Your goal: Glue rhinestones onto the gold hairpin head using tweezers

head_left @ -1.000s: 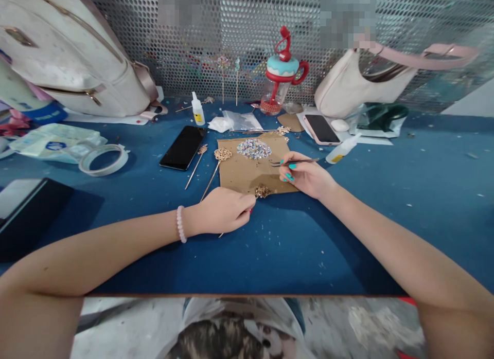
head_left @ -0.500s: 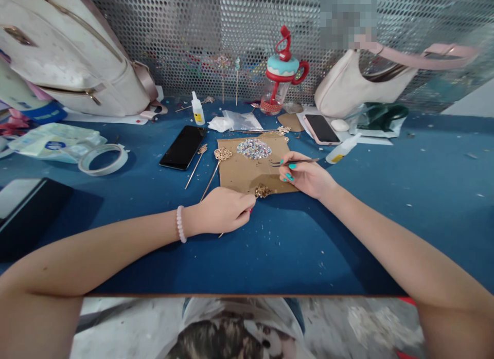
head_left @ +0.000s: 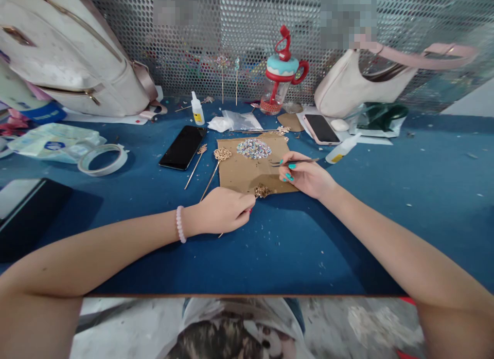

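My left hand [head_left: 224,210] is closed round the stick of a gold filigree hairpin, whose ornament [head_left: 261,190] rests at the front edge of a brown cardboard piece [head_left: 239,173]. Dark tweezers [head_left: 304,162] are pinched in my right hand [head_left: 304,176], above the cardboard's right side, their tips pointing left. A pile of shiny rhinestones [head_left: 253,148] lies on the back of the cardboard. Just left of it, another gold hairpin [head_left: 223,154] has its stick running down toward my left hand. A smaller hairpin [head_left: 201,149] lies further left.
A black phone [head_left: 182,147], a glue bottle [head_left: 197,109] and a tape roll [head_left: 102,160] are left of the cardboard. Behind stands a red-handled cup [head_left: 276,84]. A second glue bottle [head_left: 343,148] and a pink-edged phone [head_left: 321,129] lie to the right; bags stand behind.
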Motion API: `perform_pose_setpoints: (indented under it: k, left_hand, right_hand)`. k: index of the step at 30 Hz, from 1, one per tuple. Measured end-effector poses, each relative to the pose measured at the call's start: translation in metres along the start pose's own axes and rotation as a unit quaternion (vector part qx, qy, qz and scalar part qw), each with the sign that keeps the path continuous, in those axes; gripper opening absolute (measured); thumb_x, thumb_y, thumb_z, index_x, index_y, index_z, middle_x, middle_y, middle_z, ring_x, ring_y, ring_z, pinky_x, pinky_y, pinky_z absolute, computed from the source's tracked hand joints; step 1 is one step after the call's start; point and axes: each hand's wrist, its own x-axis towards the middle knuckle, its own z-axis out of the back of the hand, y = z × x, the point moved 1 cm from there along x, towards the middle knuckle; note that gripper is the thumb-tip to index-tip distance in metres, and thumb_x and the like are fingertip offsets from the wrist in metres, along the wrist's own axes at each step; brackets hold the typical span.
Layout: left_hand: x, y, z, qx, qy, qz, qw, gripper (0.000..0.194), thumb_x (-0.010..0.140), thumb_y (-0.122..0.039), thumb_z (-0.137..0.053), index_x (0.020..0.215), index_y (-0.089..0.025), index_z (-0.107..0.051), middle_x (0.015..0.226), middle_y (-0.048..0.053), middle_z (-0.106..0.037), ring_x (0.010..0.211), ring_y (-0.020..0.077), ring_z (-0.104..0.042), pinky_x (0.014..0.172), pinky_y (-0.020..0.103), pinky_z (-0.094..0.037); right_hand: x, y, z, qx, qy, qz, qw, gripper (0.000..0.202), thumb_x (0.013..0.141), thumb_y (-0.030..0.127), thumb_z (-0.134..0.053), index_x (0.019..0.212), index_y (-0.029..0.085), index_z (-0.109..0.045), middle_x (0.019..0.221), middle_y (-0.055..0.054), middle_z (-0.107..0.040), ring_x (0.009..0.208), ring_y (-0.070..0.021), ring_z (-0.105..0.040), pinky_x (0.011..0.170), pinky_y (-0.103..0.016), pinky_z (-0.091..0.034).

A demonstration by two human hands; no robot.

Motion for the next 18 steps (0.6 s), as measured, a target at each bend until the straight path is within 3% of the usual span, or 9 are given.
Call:
perform_pose_setpoints:
  k: [18]
  left_hand:
    - [0.0002,-0.0002,0.0012,-0.002,0.006,0.004,1.000,0.012,0.096,-0.022,-0.047,0.085,-0.021,-0.052,0.073,-0.001,-0.068,0.064,0.0169,-0.065,0.052,0.029,-0.025]
  right_hand:
    - [0.0009,0.0002,-0.0003,-0.006,0.002,0.000,1.000,0.019,0.087,0.031,-0.072,0.094,0.017,-0.062,0.068,0.005,-0.055,0.062,-0.0106,-0.051,0.065,-0.027,-0.046]
